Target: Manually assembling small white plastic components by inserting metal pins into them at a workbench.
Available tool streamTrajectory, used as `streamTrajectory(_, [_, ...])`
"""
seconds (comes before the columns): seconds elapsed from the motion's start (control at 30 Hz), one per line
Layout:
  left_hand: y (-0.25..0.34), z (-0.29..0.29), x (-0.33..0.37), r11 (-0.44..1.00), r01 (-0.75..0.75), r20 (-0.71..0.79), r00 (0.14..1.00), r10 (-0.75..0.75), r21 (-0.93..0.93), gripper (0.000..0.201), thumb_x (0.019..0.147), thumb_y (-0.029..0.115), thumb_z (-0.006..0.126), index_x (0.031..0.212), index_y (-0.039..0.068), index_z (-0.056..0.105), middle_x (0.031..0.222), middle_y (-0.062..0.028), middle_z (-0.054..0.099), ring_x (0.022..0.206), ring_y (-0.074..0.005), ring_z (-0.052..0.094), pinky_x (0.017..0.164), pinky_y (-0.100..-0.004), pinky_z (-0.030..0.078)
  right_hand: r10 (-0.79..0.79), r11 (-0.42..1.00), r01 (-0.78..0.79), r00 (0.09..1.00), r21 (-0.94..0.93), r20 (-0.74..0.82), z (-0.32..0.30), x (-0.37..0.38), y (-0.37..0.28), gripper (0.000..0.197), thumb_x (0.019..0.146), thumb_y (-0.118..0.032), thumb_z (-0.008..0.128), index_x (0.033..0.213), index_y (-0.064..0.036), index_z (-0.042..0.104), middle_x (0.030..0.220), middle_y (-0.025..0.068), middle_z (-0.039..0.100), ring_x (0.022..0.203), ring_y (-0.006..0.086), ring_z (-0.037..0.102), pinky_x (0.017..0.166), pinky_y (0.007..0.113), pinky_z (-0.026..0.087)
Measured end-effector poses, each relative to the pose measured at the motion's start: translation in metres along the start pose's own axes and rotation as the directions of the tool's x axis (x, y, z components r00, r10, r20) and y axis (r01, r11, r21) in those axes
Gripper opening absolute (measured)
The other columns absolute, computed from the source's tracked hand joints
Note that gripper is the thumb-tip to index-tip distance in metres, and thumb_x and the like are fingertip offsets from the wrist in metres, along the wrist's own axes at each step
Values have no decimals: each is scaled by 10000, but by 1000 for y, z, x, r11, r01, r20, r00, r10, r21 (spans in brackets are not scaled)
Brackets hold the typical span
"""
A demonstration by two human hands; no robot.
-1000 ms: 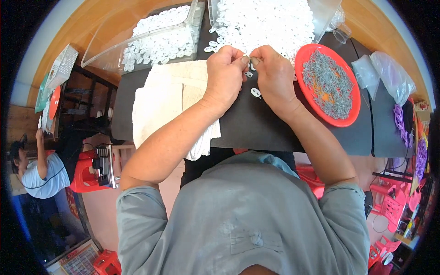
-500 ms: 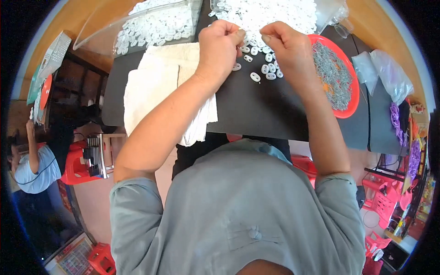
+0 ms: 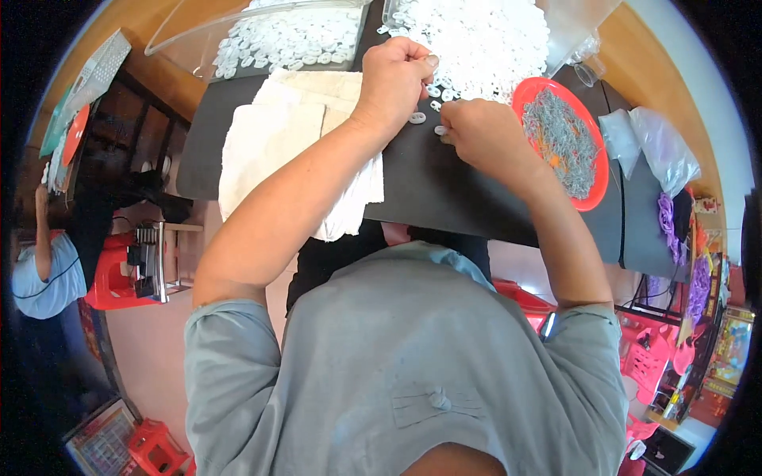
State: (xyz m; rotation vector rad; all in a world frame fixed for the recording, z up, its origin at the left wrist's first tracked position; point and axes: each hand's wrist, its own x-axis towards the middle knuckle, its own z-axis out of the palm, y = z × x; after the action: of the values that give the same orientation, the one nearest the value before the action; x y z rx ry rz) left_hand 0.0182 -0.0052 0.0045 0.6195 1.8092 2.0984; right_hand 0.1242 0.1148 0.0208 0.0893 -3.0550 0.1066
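Observation:
My left hand [image 3: 399, 77] is raised by the near edge of a big heap of small white plastic pieces [image 3: 484, 47]. Its thumb and forefinger press together; what lies between them is too small to make out. Lower and to the right, my right hand [image 3: 486, 139] is over the dark table, palm down with fingers curled in. A white oval piece with two holes [image 3: 441, 131] shows at its fingertips; whether they grip it is hidden. Another loose white oval piece [image 3: 417, 118] lies below my left hand.
Right of my right hand sits a red plate [image 3: 600, 170] of thin metal wire pieces [image 3: 562, 135]. Folded white cloths [image 3: 274, 151] lie at left, before a clear container of white pieces [image 3: 294, 40]. Clear plastic bags [image 3: 667, 151] rest at far right. Another person [image 3: 51, 274] is at far left.
My right hand has come down from near my left hand toward the table and now covers several loose pieces. My left hand keeps its pinch. The whole view has shifted slightly.

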Motion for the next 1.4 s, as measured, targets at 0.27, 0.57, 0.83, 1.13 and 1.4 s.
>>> streamTrajectory(0.27, [-1,-6,3,924,95,30,995,-90,-370,132,878,122,587,905,-8,582,795,-110,625,699,-183,605,653,-306,494,-127,966,177,959,189,-253,-12,13,-18,42,795,-56,608,820,-22,605,776,179,625,725,370,615,621,441,471])
streamTrajectory(0.57, [3,-9,3,813,150,84,989,-123,-562,155,894,119,557,965,-19,554,871,-148,620,813,-235,617,750,-342,506,245,394,-93,969,914,-7,4,23,-29,139,864,-46,600,991,-26,651,758,14,636,650,79,581,515,218,419])
streamTrajectory(0.83, [11,-9,1,812,84,53,996,-65,-577,136,905,105,542,958,-21,542,893,-156,593,861,-275,606,776,-378,510,336,205,-157,938,966,81,5,22,-34,122,859,-51,613,973,-16,638,736,17,627,609,75,572,505,191,404])
streamTrajectory(1.13, [8,-9,1,812,120,92,992,-82,-571,132,922,115,531,954,-13,540,903,-154,594,861,-255,601,773,-359,514,295,153,-71,955,986,23,-1,20,-34,88,845,-50,631,927,-16,624,742,16,623,627,77,576,520,196,399])
streamTrajectory(1.4, [4,-8,2,807,109,95,993,-67,-580,135,925,121,527,952,-11,534,909,-151,603,861,-263,607,797,-373,511,304,398,136,913,907,-270,13,21,-32,90,841,-10,639,924,-42,650,801,11,639,674,74,582,555,205,407])
